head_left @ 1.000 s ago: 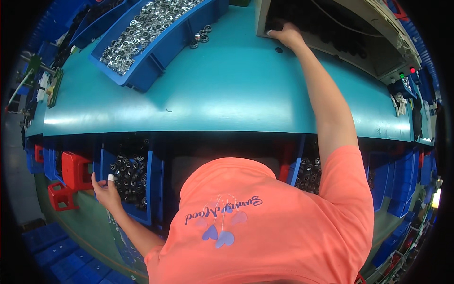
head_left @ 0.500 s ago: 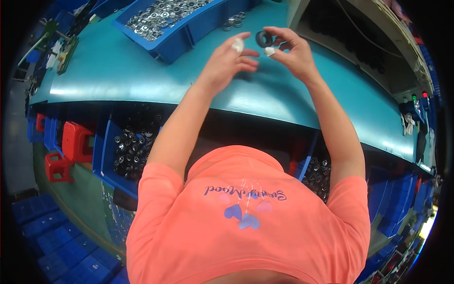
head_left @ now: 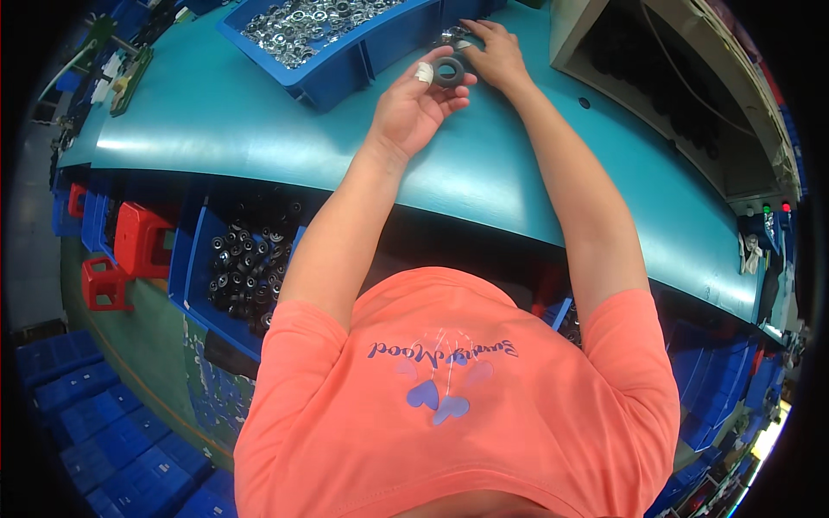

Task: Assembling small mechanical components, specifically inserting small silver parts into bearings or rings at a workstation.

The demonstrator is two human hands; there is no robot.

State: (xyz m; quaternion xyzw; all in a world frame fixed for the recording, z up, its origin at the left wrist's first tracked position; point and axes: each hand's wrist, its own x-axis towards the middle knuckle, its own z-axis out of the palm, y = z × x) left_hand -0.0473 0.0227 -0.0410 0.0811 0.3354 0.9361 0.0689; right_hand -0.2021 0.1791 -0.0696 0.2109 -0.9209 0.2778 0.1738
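Observation:
My left hand (head_left: 414,108) is closed on a black rubber ring (head_left: 448,78), held upright between thumb and fingers above the bench, its hole facing up toward me. White tape wraps one of its digits. Farther off, my right hand (head_left: 498,57) reaches to a few loose shiny metal parts (head_left: 452,34) on the bench, beside the blue bin. Its thumb and forefinger are apart around these parts, and the hand partly hides them. The blue bin (head_left: 345,73) at the far left holds many small silver metal pieces (head_left: 298,30).
The teal bench (head_left: 259,142) curves across in front of me. A pale box-like housing (head_left: 566,43) with dark parts inside stands at right. A small black disc (head_left: 585,103) lies near it. Below the bench, a blue crate (head_left: 194,268) holds black wheels; red stools (head_left: 138,242) stand left.
The black ring has passed from my right hand to my left. My right hand has moved away to the loose metal parts. The small black disc now shows on the bench.

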